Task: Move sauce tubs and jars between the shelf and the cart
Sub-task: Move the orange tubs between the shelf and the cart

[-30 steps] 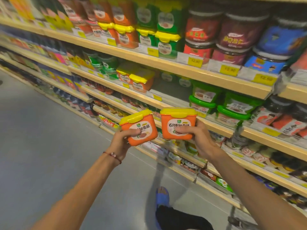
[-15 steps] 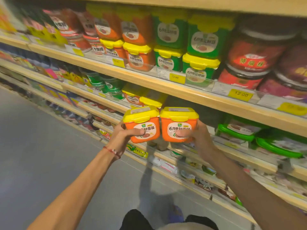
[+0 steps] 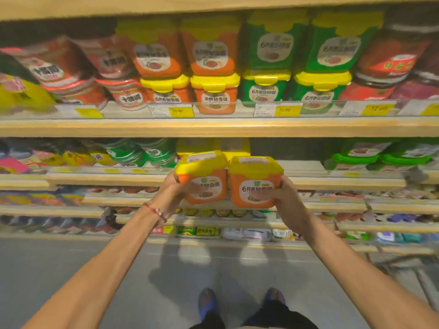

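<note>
Lifted closer to the shelf [image 3: 332, 182]: left hand [image 3: 169, 194] gripped left tub [image 3: 206, 184], right hand [image 3: 286, 199] gripped right tub [image 3: 256, 189]; stocked yellow-lidded tubs [image 3: 198, 145] stood behind.

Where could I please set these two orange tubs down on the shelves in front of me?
Bare room shows on the middle shelf, between the yellow-lidded tubs and the green-lidded tubs to the right. The upper shelf is crowded, stacked two high.
</note>
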Demonstrator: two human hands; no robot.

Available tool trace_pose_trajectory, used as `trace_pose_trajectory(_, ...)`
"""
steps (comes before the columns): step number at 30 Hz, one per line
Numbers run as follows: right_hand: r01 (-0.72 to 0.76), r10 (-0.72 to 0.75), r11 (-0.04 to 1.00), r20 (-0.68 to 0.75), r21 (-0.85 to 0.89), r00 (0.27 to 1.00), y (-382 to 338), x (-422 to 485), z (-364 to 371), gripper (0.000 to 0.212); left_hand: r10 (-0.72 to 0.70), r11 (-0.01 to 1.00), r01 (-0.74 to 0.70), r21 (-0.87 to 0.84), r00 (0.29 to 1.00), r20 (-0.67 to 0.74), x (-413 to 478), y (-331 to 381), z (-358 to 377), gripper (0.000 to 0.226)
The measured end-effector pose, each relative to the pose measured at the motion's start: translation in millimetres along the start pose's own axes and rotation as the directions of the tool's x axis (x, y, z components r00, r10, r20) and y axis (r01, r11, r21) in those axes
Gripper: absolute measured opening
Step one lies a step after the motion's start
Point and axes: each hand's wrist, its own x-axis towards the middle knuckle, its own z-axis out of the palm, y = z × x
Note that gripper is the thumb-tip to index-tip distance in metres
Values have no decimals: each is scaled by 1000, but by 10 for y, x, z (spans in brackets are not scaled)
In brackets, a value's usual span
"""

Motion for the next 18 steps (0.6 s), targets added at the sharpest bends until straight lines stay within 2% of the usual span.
trace_pose_trajectory(2,8,-7,999,-17,44,1000,5,-55,86,65,4,999,-6,37,999,54,-10,23,-46,74)
trace_pose_trajectory(6,-14,18,999,-95,49,995,35,-69,105,73,2,997,-6,78,999,54,-48,37,-38,60)
trace_pose_trajectory(10,-17,15,1000,-164,-9,986,110,-58,60,87,44,993,-42,107,999,-10,-16,-15,-26,73)
trace_pose_trajectory(14,37,-43,999,-194,-37,980,192,42,22,89,171,975,-146,168,974,-145,109,-101,-117,94)
trace_pose_trajectory(18,84,-92,995,-211,-49,973,291,152,30,95,306,933,-258,250,935,-178,212,-104,-160,98)
